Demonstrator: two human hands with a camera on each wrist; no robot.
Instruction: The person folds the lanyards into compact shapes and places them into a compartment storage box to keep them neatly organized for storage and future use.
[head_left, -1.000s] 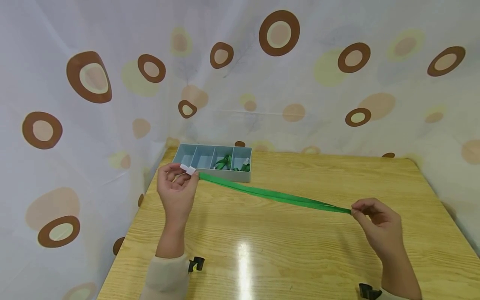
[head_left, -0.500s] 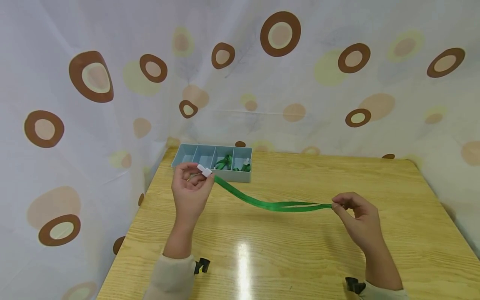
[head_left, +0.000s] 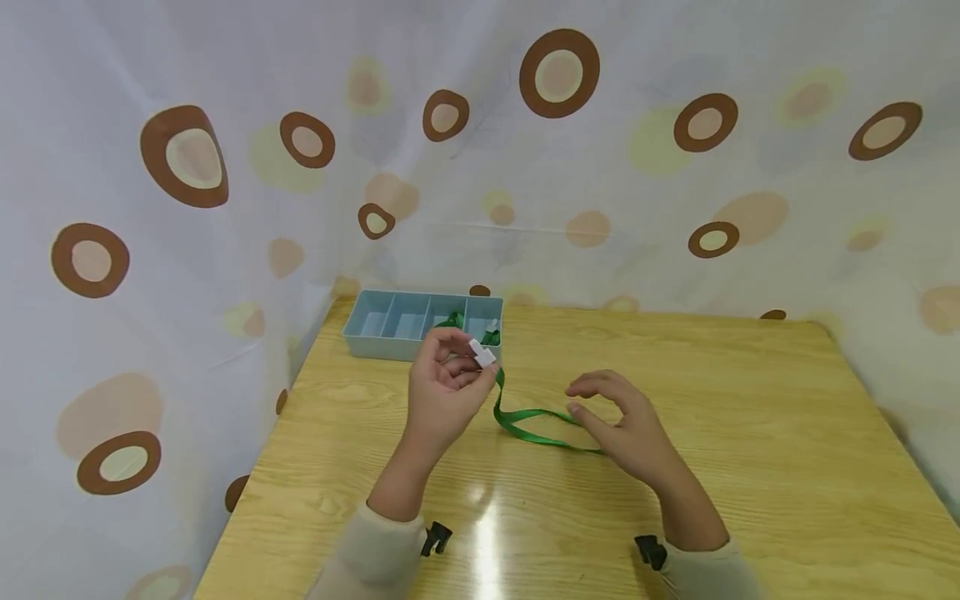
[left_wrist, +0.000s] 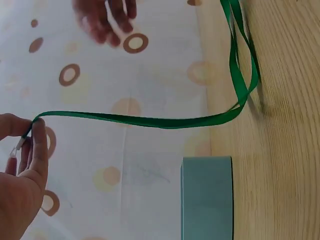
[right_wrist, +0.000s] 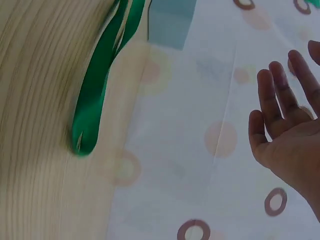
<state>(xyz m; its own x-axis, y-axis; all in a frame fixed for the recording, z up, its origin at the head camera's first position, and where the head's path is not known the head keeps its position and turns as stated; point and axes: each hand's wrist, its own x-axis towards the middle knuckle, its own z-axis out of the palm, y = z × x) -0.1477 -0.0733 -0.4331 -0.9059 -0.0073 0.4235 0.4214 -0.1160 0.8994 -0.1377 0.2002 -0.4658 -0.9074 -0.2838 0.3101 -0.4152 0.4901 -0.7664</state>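
My left hand (head_left: 444, 398) pinches the white plastic clip (head_left: 482, 354) at one end of a green ribbon lanyard (left_wrist: 170, 123). From the clip, the ribbon droops in the head view and spreads into a loop toward the right. The looped far end, seen whole in the right wrist view, lies low along the tabletop beside the green strands (right_wrist: 92, 102). Above that end, my right hand (head_left: 633, 433) holds nothing, its fingers spread and relaxed. The right wrist view also shows this right hand (right_wrist: 292, 120) apart from the ribbon.
A blue-grey divided box (head_left: 378, 347) stands at the back left of the wooden table (head_left: 675, 358). Its two right compartments hold more green ribbon (head_left: 491, 337) with a white piece. A patterned curtain (head_left: 465, 183) encloses the back and sides.
My left hand has moved right with the clip. My right hand has come left and let go of the ribbon's far end, which has sunk toward the table; the stretched ribbon has gone slack.
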